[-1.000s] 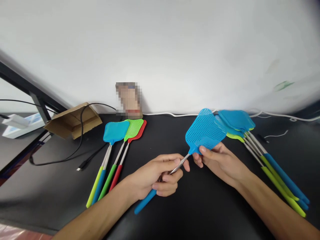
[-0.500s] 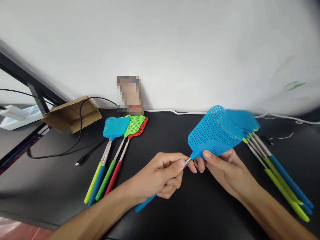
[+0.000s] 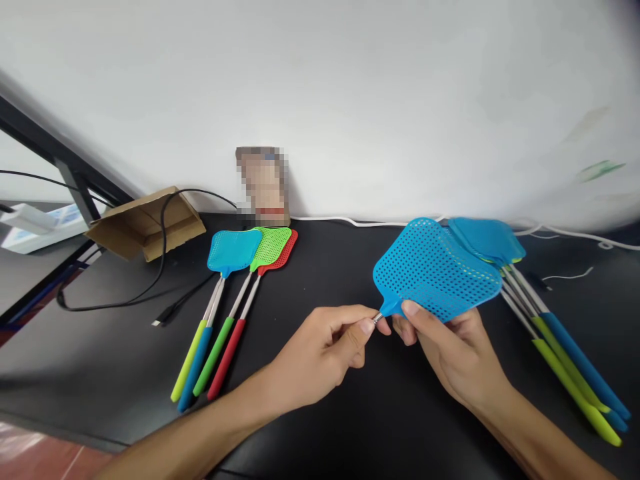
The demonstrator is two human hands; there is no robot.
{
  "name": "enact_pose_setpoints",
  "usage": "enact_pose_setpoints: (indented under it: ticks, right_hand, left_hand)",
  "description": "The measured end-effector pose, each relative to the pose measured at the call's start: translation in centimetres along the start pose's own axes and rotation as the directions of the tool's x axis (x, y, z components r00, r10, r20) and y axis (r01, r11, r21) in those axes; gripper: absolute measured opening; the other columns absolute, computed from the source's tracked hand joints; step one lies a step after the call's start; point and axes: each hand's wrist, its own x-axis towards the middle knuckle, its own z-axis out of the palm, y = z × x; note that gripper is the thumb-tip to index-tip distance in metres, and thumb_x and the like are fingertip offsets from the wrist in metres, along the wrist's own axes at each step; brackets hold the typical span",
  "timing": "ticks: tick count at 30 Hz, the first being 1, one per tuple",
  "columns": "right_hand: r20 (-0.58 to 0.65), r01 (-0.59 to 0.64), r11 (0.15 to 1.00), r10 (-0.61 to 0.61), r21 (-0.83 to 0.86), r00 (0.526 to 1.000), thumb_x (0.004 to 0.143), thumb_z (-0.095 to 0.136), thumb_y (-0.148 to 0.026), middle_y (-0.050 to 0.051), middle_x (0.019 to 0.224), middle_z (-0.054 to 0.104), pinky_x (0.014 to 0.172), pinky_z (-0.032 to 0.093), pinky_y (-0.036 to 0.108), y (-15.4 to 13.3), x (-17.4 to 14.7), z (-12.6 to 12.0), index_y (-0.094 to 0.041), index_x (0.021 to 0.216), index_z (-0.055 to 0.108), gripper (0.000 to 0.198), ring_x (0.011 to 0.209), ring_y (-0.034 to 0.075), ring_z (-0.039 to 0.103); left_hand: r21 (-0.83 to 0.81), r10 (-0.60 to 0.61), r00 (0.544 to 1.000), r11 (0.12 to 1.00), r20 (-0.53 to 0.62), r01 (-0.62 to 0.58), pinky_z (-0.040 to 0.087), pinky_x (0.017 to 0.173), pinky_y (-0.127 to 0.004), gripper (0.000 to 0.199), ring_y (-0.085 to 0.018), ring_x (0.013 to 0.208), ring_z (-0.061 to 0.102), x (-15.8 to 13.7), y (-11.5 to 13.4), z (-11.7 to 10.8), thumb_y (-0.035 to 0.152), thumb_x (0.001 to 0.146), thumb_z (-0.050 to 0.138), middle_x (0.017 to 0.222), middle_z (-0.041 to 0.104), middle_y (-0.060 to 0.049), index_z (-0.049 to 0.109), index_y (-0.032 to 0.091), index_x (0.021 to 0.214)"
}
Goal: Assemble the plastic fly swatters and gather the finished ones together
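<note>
A blue fly swatter (image 3: 435, 270) with a perforated head is held between both hands above the dark table. My left hand (image 3: 320, 353) pinches its thin metal shaft just below the neck; that hand and forearm hide the swatter's grip. My right hand (image 3: 457, 353) grasps the head's lower edge, thumb on the front near the neck and fingers behind it. On the left lie several swatters, including a blue one (image 3: 234, 250), a green one (image 3: 273, 243) and a red one (image 3: 233, 359). To the right, more blue-headed swatters (image 3: 483, 238) are stacked, with yellow-green and blue grips.
An opened cardboard box (image 3: 145, 223) sits at the back left, with a black cable (image 3: 163, 257) looping past it. A pixelated object (image 3: 265, 187) leans against the wall. Along the wall's base runs a white cable (image 3: 333, 220). A power strip (image 3: 37, 230) is at far left.
The held swatter's head has tipped to lie slightly flatter and wider. My left hand has turned a little on the shaft, and the blue grip end below it is now out of sight.
</note>
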Motion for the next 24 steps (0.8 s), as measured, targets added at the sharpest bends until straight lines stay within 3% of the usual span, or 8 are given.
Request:
enact_pose_setpoints:
  ticks: [4,7,13,18,21,24]
  right_hand:
    - [-0.121,0.003,0.994,-0.016,-0.106,0.993,0.095,0.067,-0.036,-0.001,0.058,0.049,0.060,0.039,0.037,-0.1,-0.5,0.5,-0.025,0.066,0.060,0.032,0.057,0.017,0.048]
    - [-0.182,-0.003,0.987,-0.027,-0.160,0.983,0.094,0.067,-0.033,-0.001,0.063,0.053,0.059,0.040,0.036,-0.1,-0.9,1.0,-0.026,0.071,0.063,0.025,0.057,0.016,0.047]
    - [-0.194,-0.048,0.987,0.017,-0.156,0.981,0.095,0.066,-0.036,-0.002,0.061,0.052,0.059,0.042,0.034,-0.1,-1.0,1.1,-0.025,0.070,0.058,0.029,0.056,0.015,0.049]
    - [0.017,-0.146,0.976,0.151,-0.162,0.988,0.099,0.058,-0.052,0.001,0.065,0.060,0.057,0.045,0.031,-1.2,-0.4,1.0,-0.021,0.076,0.066,0.039,0.059,0.015,0.055]
    - [0.173,-0.122,0.962,0.167,-0.246,0.971,0.101,0.054,-0.052,0.000,0.072,0.062,0.059,0.044,0.029,-1.9,-0.6,1.7,-0.021,0.084,0.066,0.038,0.063,0.014,0.055]
    - [0.253,-0.049,0.924,0.154,-0.378,0.955,0.100,0.059,-0.046,-0.001,0.074,0.060,0.060,0.042,0.027,-2.0,-1.0,2.5,-0.021,0.084,0.062,0.030,0.065,0.012,0.052]
  left_hand:
    - [0.202,0.090,0.994,0.976,-0.056,-0.077,0.027,0.050,-0.022,0.036,-0.008,0.053,0.033,-0.2,-0.1,0.7,0.042,0.107,0.044,0.062,0.041,0.005,0.069,0.017,0.101]
    - [0.299,0.134,0.989,0.948,-0.064,-0.109,0.028,0.054,-0.025,0.036,-0.009,0.057,0.033,-0.3,-0.1,1.1,0.037,0.107,0.042,0.063,0.040,0.005,0.068,0.017,0.093]
    - [0.391,0.129,0.991,0.915,-0.042,-0.103,0.028,0.057,-0.026,0.032,-0.009,0.057,0.032,-0.3,0.1,1.0,0.033,0.109,0.038,0.065,0.038,0.006,0.064,0.019,0.099]
    - [0.152,0.057,0.994,0.987,-0.090,-0.043,0.034,0.053,-0.022,0.032,-0.008,0.050,0.039,0.0,-0.3,0.9,0.044,0.109,0.037,0.063,0.045,0.007,0.057,0.020,0.103]
    - [-0.040,0.054,0.988,0.997,-0.144,-0.061,0.040,0.052,-0.022,0.030,-0.008,0.045,0.045,0.4,-0.3,0.9,0.046,0.109,0.036,0.060,0.050,0.008,0.051,0.021,0.102]
    - [-0.141,0.103,0.957,0.979,-0.271,-0.145,0.049,0.062,-0.025,0.023,-0.012,0.059,0.059,0.8,0.0,0.9,0.041,0.107,0.044,0.068,0.065,0.002,0.050,0.020,0.101]
